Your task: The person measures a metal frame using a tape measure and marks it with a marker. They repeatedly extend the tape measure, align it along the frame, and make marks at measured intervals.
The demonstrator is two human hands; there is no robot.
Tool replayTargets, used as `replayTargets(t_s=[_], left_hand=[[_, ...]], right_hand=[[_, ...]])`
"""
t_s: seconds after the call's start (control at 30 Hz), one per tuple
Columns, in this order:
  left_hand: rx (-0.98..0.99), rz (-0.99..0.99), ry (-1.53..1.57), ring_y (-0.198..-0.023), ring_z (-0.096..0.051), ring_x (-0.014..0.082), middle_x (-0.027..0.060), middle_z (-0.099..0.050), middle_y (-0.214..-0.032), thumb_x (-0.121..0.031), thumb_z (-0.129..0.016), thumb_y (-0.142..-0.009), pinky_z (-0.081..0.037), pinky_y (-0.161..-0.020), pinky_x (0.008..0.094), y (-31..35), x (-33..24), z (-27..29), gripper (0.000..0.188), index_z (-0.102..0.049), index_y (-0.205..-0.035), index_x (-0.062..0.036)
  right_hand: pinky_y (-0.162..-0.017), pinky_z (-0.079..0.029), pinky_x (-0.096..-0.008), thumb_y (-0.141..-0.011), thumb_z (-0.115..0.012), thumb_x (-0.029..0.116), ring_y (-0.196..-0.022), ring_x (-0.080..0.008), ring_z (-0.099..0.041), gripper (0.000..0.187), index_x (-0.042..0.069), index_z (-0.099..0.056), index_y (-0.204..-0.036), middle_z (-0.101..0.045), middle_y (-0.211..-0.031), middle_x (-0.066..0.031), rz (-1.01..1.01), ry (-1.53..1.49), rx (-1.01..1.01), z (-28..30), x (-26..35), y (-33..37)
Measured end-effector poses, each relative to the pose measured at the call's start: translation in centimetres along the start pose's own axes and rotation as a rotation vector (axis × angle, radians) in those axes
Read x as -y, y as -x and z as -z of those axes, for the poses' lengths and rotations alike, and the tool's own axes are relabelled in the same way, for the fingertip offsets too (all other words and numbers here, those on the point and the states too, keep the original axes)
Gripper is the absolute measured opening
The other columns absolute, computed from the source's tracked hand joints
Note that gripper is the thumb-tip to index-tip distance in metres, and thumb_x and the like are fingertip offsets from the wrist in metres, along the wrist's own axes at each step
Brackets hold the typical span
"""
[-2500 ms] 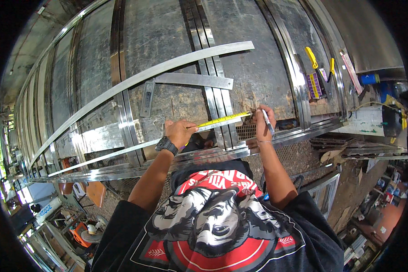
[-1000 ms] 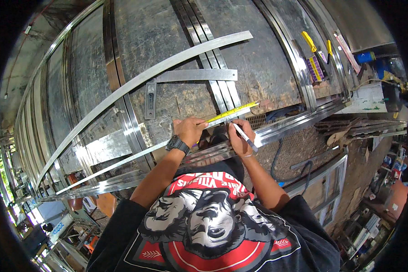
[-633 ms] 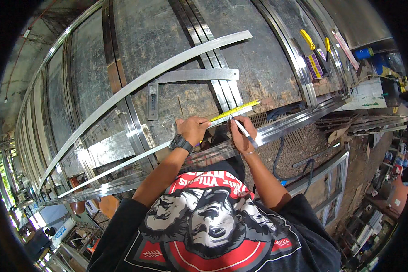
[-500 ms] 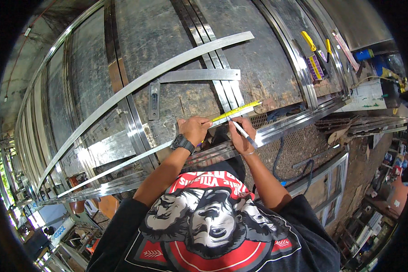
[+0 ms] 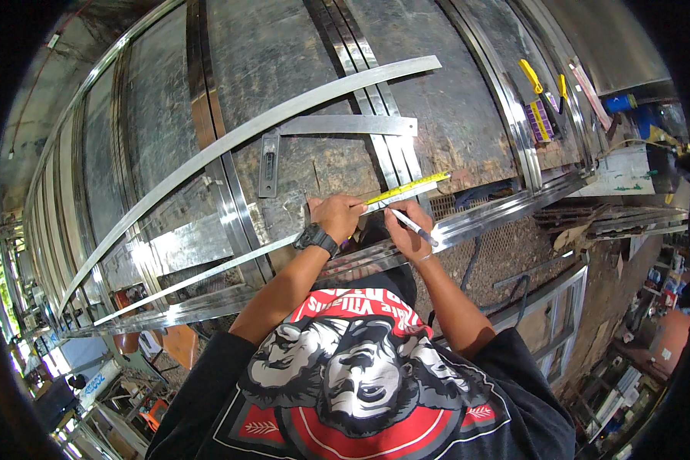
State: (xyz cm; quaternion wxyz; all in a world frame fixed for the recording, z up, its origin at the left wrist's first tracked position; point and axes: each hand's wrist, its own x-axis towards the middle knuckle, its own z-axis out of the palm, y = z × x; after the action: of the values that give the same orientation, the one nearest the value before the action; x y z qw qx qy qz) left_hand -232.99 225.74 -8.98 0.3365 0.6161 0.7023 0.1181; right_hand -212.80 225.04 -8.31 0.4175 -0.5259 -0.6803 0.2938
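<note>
brown floor (image 5: 602, 307) (clutter (image 5: 636, 383) at right), daylight (image 5: 8, 285) far left

square (image 5: 345, 125) behind the measuring tape (image 5: 409, 188), pen (image 5: 413, 226) before it

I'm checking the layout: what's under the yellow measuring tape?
Along the yellow measuring tape, a pale metal strip shows at the near edge, shiny metal bars at the far. What the tape and left hand cover is hidden.
</note>
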Motion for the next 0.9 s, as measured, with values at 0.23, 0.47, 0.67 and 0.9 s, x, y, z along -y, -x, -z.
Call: replayTargets(t_s=[0.23,0.47,0.67,0.9], left_hand=[[-0.004,0.011,0.014,-0.087,-0.071,0.0252,0.0028,-0.078,-0.093,-0.046,-0.074,-0.094,-0.035,-0.091,0.0465,-0.1,0.2,-0.2,0.026,-0.087,-0.099,-0.0239],[0.058,0.033,0.001,-0.092,-0.072,0.0265,0.0049,-0.079,-0.098,-0.040,-0.071,-0.097,-0.035,-0.093,0.0469,0.1,-0.9,1.1,0.024,-0.086,-0.102,-0.0225],[0.050,0.025,0.044,-0.093,-0.072,0.0249,0.0042,-0.080,-0.100,-0.039,-0.071,-0.097,-0.034,-0.095,0.0471,0.0,-0.4,0.6,0.024,-0.086,-0.102,-0.0211],[0.046,0.012,0.005,-0.094,-0.072,0.0245,0.0036,-0.079,-0.102,-0.041,-0.071,-0.097,-0.034,-0.096,0.0476,-0.1,-0.2,0.3,0.025,-0.086,-0.103,-0.0211]], right_hand=[[-0.070,-0.056,-0.0425,-0.089,-0.077,0.007,-0.077,-0.0344,-0.071,0.011,0.004,-0.068,-0.093,-0.070,-0.085,-0.0155,0.035,-0.053,0.056,0.1,0.2,-1.1],[-0.068,-0.054,-0.0448,-0.087,-0.077,0.005,-0.075,-0.0374,-0.068,0.011,0.003,-0.067,-0.091,-0.067,-0.083,-0.0171,0.113,-0.030,0.054,-0.1,-0.6,-1.0],[-0.069,-0.054,-0.0454,-0.087,-0.077,0.004,-0.076,-0.0387,-0.067,0.011,0.002,-0.066,-0.090,-0.066,-0.082,-0.0179,0.145,-0.018,0.062,0.0,-0.5,-1.1],[-0.068,-0.053,-0.0463,-0.088,-0.075,0.005,-0.076,-0.0391,-0.065,0.010,0.002,-0.066,-0.091,-0.066,-0.083,-0.0177,0.164,-0.021,0.078,0.0,-0.8,-1.1]])
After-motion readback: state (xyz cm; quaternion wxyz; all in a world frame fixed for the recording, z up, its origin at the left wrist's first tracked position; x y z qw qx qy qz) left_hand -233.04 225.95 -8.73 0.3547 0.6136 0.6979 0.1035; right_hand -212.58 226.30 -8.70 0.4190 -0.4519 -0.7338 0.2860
